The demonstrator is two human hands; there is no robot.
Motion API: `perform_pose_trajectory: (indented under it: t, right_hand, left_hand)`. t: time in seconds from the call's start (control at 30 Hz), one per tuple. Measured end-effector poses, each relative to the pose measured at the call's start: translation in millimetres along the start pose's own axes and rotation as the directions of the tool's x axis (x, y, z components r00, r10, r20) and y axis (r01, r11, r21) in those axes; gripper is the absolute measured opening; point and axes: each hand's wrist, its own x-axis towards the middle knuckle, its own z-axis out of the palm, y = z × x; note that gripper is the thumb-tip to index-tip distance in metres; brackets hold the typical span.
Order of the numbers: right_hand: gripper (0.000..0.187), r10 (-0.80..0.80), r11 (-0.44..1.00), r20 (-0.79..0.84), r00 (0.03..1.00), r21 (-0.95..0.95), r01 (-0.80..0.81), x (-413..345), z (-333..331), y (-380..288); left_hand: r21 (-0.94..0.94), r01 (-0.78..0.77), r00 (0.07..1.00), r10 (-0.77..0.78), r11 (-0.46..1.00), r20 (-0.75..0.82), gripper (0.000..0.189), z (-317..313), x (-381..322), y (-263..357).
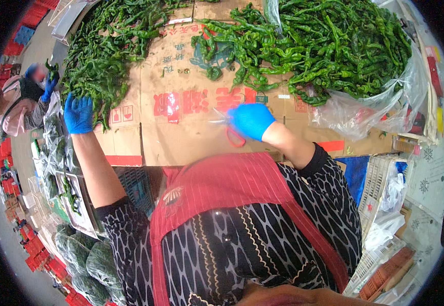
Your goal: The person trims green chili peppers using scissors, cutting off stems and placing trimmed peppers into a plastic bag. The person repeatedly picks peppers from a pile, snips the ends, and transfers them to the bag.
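Note:
My left hand, in a blue glove, is at the lower left edge of the left pile of green peppers. Its fingers are slightly spread at the peppers, with nothing plainly held. In my right hand, also blue-gloved and somewhat blurred, is a pair of scissors with a red handle. The blades point left over the printed cardboard. Beyond that hand, a larger pile of long, wrinkled green peppers spreads across the right side, with some loose peppers towards the middle.
Clear plastic sheeting lies along the right pile's near edge. At far left, another person in blue gloves holds green peppers. Bagged greens and a white tray stand at lower left; plastic crates are at lower right.

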Motion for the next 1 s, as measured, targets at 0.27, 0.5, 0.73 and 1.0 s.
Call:
perform_pose_trajectory:
  t: [0.27, 0.5, 0.73, 1.0]
  right_hand:
    - [0.031, 0.111, 0.984, -0.340, 0.934, -0.093, -0.151, 60.6, 16.6, 78.6]
    - [0.034, 0.072, 0.561, -0.305, 0.950, 0.800, 0.214, 41.0, -1.7, -26.0]
    - [0.036, 0.213, 0.769, -0.438, 0.874, 0.626, 0.126, 86.2, -13.2, -7.0]
    - [0.049, 0.159, 0.890, -0.406, 0.900, 0.454, 0.048, 122.8, 36.1, 48.2]
  left_hand:
    - [0.319, -0.224, 0.795, -0.017, 0.921, 0.607, 0.019, -36.0, -76.7, -171.6]
    - [0.529, -0.546, 0.662, -0.053, 0.650, 0.748, 0.043, 32.5, -235.9, -213.4]
    - [0.337, 0.084, 0.820, -0.257, 0.938, 0.510, 0.033, 6.9, -202.8, -196.9]
    - [0.087, 0.262, 0.804, -0.267, 0.961, 0.530, 0.052, -7.5, -200.2, -180.5]
